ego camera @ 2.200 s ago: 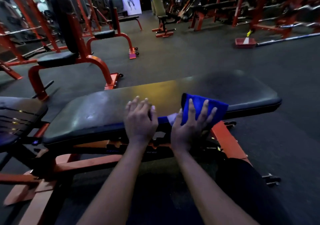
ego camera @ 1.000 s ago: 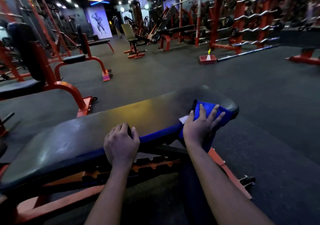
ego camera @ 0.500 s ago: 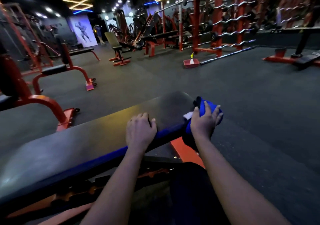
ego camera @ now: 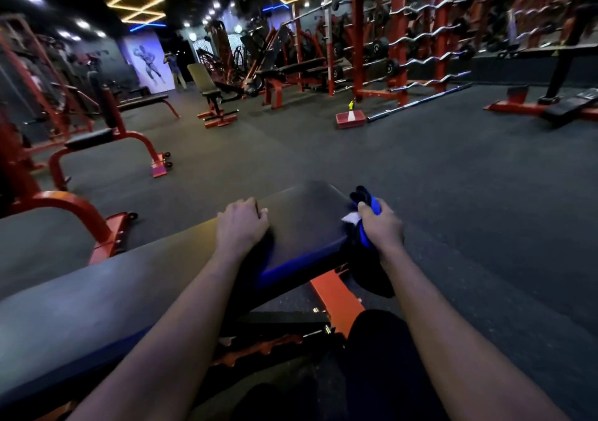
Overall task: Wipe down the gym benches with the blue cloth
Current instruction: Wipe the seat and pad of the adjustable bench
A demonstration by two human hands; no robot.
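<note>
A long black padded bench (ego camera: 136, 278) on an orange frame runs from the lower left to the middle of the view. My left hand (ego camera: 241, 223) rests on its top near the right end, fingers bent over the pad. My right hand (ego camera: 380, 226) grips the bunched blue cloth (ego camera: 367, 203) against the bench's right end; the cloth hangs down below the hand, partly in shadow, with a white tag showing.
Another black bench on an orange frame (ego camera: 97, 142) stands at the left, and an upright bench (ego camera: 210, 93) farther back. A red tray (ego camera: 351, 119) sits on the floor by a barbell rack (ego camera: 404, 41). Dark rubber floor stretches to the right.
My right hand slid the cloth rightward along the pad to the bench's end and now wraps it over the edge. My left hand followed along the top. The view lifted.
</note>
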